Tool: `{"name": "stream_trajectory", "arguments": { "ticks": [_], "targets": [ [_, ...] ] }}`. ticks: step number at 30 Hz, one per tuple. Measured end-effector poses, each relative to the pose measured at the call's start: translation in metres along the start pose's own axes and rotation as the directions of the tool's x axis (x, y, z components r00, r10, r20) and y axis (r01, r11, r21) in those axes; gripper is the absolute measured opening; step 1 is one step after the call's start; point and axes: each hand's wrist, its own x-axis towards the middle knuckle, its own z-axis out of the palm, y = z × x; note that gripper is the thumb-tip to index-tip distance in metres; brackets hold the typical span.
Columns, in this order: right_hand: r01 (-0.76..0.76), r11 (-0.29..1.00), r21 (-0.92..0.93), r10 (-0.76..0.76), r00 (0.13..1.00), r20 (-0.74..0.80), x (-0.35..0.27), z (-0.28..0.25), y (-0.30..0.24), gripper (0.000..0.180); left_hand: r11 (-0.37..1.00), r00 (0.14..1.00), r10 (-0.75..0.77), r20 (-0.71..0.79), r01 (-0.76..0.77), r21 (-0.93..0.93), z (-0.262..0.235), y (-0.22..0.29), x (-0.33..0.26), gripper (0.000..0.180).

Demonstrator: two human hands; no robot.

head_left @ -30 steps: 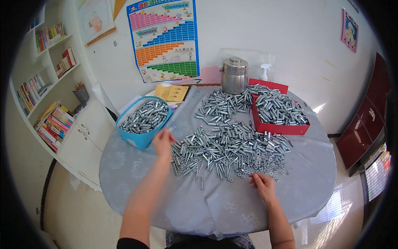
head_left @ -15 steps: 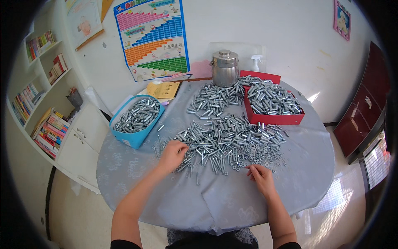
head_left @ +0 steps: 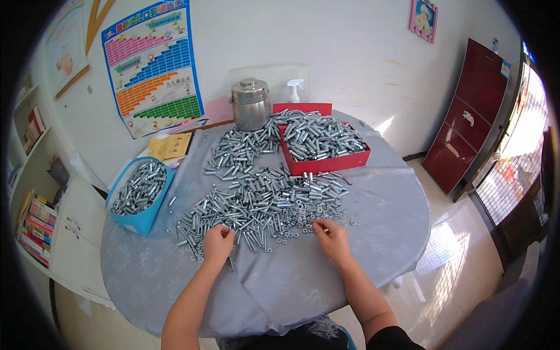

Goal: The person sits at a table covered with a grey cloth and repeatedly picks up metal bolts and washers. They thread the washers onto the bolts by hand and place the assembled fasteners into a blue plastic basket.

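Note:
My left hand point(head_left: 219, 241) is at the near edge of a wide heap of silvery metal bolts and sleeves point(head_left: 251, 204), its fingers curled together. What they hold, if anything, is hidden. A single bolt point(head_left: 233, 263) lies on the cloth just beside that hand. Further right, my right hand point(head_left: 331, 239) pinches thumb and fingers together at the front of a spread of small nuts point(head_left: 303, 214). Anything between those fingertips is too small to make out.
A blue bin point(head_left: 153, 209) full of metal sleeves stands at the left. Behind the heap, a red box point(head_left: 335, 162) overflows with more sleeves. A steel pot point(head_left: 251, 111) and a white spray bottle point(head_left: 294, 91) stand at the back of the cloth-covered table point(head_left: 373, 233).
The view has swung to the right, so the table appears further left. My left hand has shifted right along the heap's near edge. My right hand stays by the nuts.

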Motion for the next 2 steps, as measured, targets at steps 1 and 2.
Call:
{"name": "stream_trajectory", "arguments": {
  "ticks": [1,2],
  "targets": [
    [-0.002,0.999,-0.033,0.001,0.999,-0.041,0.003,-0.001,0.008,0.016,0.997,1.000,-0.030,-0.006,0.029,-0.072,-0.001,0.000,-0.001,0.020],
    [-0.006,0.998,-0.065,0.000,0.997,-0.081,0.008,-0.002,0.018,0.015,0.990,1.000,-0.002,-0.019,-0.001,-0.144,-0.001,-0.001,-0.003,0.019]
  ]
}}
